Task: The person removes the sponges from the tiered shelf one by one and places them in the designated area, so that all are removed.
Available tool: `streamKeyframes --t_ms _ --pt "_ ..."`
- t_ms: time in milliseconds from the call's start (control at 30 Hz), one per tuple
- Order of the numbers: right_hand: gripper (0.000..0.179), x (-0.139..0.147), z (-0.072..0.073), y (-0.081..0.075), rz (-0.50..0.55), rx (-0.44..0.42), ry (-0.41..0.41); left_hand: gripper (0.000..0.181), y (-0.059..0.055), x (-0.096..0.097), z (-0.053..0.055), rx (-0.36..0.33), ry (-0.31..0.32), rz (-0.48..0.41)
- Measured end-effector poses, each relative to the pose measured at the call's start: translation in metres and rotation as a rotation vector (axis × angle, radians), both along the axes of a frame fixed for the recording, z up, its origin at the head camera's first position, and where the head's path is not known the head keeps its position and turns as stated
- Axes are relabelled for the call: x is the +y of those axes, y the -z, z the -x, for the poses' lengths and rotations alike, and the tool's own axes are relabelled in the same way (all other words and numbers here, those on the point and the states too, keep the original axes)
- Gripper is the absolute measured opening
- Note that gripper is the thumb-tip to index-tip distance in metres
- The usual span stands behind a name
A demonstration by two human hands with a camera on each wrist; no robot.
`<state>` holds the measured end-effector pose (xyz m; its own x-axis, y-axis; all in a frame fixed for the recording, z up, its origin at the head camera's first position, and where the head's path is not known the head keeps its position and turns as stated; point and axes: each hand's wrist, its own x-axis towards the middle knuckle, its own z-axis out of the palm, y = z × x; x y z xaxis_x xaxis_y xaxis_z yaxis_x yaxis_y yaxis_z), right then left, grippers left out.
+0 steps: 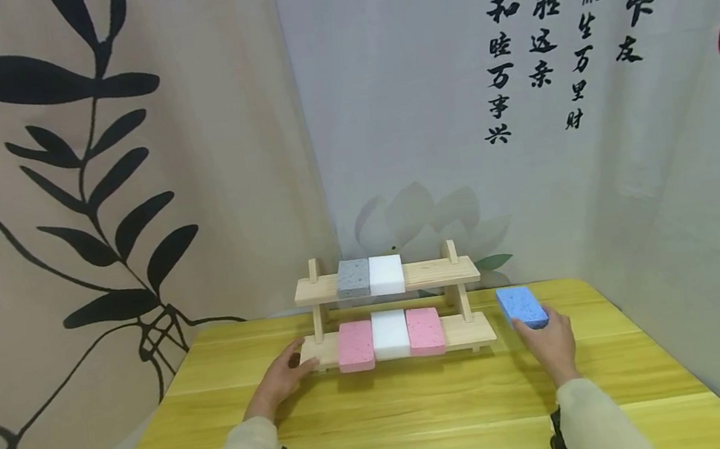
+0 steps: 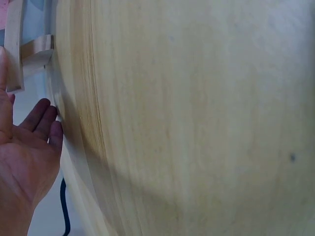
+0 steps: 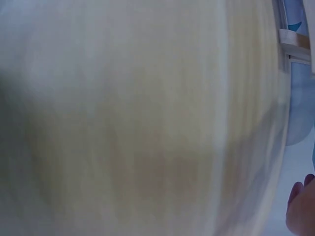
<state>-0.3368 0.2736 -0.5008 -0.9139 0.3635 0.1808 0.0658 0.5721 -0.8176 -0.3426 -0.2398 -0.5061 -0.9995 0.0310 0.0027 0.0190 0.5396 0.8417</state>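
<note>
My right hand (image 1: 552,345) grips a blue sponge (image 1: 521,307) above the table, to the right of a two-tier wooden rack (image 1: 440,272). In the right wrist view only part of that hand (image 3: 301,211) shows, at the lower right edge. My left hand (image 1: 282,378) holds the left end of the lower shelf between thumb and forefinger; its other fingers (image 2: 44,120) extend loosely in the left wrist view. A grey sponge (image 1: 353,278) and a white sponge (image 1: 386,275) sit side by side on the upper shelf. Below, a white sponge (image 1: 390,334) lies between two pink sponges (image 1: 355,346).
The rack stands near the back edge of a yellow wood-grain table (image 1: 425,426). Behind it hangs a pale curtain (image 1: 385,101) with dark leaf prints and writing. A dark cord (image 2: 64,206) shows beyond the table edge in the left wrist view.
</note>
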Motion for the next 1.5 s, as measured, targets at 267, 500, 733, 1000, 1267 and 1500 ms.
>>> streamKeyframes --t_ms 267,500,733,1000,1267,1500 --pt "0.088 0.003 -0.004 0.013 0.018 -0.052 -0.01 0.077 -0.001 0.004 0.0 -0.019 -0.003 -0.01" --pt "0.09 0.007 -0.005 0.017 0.002 -0.108 -0.051 0.077 -0.002 0.006 0.0 -0.02 -0.001 -0.015" --pt "0.09 0.006 -0.003 0.017 -0.017 -0.164 -0.07 0.076 -0.002 0.006 0.0 -0.032 -0.006 -0.018" --pt "0.087 0.003 -0.005 0.016 -0.063 -0.162 -0.086 0.077 0.0 0.003 0.001 -0.042 -0.011 -0.021" --pt "0.092 0.001 -0.005 0.014 -0.084 -0.183 -0.116 0.078 0.002 0.001 0.002 -0.034 -0.012 -0.004" --pt "0.094 0.0 -0.004 0.014 -0.06 -0.188 -0.123 0.077 0.0 0.001 0.001 -0.034 -0.016 0.001"
